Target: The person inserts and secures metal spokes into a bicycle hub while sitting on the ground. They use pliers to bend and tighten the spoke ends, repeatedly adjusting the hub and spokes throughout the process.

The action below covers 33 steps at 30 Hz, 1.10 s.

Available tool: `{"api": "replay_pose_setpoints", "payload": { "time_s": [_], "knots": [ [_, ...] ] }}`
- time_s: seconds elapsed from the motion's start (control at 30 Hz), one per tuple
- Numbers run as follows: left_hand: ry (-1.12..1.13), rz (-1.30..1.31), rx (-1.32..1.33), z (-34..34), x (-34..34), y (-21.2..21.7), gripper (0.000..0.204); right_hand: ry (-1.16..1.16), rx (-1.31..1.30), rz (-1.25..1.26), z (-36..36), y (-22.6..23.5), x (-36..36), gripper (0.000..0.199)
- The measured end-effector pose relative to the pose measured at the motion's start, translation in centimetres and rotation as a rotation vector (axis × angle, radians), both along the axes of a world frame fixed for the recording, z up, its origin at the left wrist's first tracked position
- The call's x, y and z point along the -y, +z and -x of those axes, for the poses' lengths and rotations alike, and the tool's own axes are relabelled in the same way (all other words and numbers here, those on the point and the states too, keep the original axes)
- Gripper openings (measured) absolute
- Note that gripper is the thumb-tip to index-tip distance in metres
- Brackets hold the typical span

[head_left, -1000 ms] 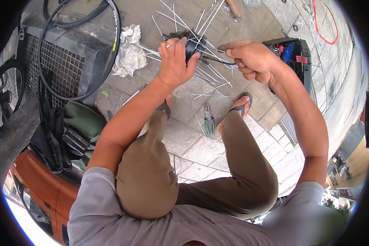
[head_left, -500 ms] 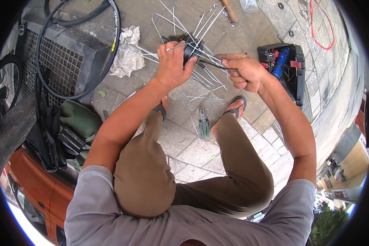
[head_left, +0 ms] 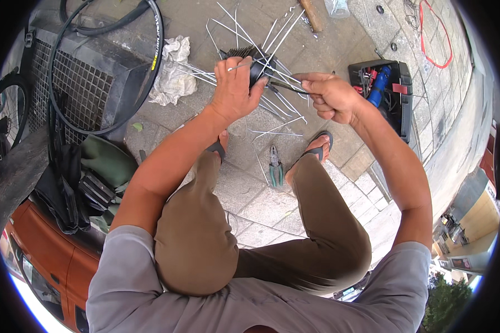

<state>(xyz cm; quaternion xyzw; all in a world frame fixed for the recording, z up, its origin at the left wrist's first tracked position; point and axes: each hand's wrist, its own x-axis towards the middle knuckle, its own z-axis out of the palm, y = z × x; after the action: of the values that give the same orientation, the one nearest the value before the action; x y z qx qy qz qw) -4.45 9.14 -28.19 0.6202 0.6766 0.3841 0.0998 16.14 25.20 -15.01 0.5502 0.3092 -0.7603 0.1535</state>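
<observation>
The black, round metal wheel hub [head_left: 259, 66], bristling with loose silver spokes above the green-handled pliers [head_left: 275, 173], is clasped by the left hand [head_left: 236, 89] while a thin dark tool [head_left: 286, 86] is pinched in the right hand [head_left: 330, 95]; a slip could scatter spokes.

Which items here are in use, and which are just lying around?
In use: left hand gripping the black wheel hub with its metal spokes; right hand holding a thin dark tool.

Lying about: pliers, white rag, open tool case, bicycle rim, red cord.
</observation>
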Motion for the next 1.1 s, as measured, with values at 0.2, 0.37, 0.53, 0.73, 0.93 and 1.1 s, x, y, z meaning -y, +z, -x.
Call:
{"api": "replay_pose_setpoints", "payload": {
  "time_s": [0.2, 0.37, 0.53, 0.73, 0.93, 1.1],
  "knots": [
    [0.007, 0.033, 0.021, 0.4, 1.0, 0.0, 0.063, 0.274, 0.120, -0.146, 4.2, 3.0, -1.3, 0.041],
    [-0.020, 0.045, 0.029, -0.3, 1.2, 0.0, 0.063, 0.070, 0.018, -0.025, 0.1, 0.6, 0.0, 0.044],
    [0.001, 0.078, 0.028, -0.3, 1.9, 0.0, 0.063, 0.092, 0.057, -0.054, 1.3, 1.4, 1.2, 0.044],
    [0.028, 0.047, 0.007, 0.5, 1.2, -0.1, 0.064, 0.274, 0.093, -0.118, 4.5, 3.9, -0.5, 0.043],
    [0.013, 0.073, 0.032, -0.2, 0.5, 0.2, 0.064, 0.026, 0.025, -0.011, 1.5, 1.2, 0.1, 0.044],
    [0.050, 0.078, 0.020, -0.1, 0.9, 0.1, 0.060, 0.244, 0.205, -0.270, 2.8, 1.7, 0.4, 0.040]
  ]
}}
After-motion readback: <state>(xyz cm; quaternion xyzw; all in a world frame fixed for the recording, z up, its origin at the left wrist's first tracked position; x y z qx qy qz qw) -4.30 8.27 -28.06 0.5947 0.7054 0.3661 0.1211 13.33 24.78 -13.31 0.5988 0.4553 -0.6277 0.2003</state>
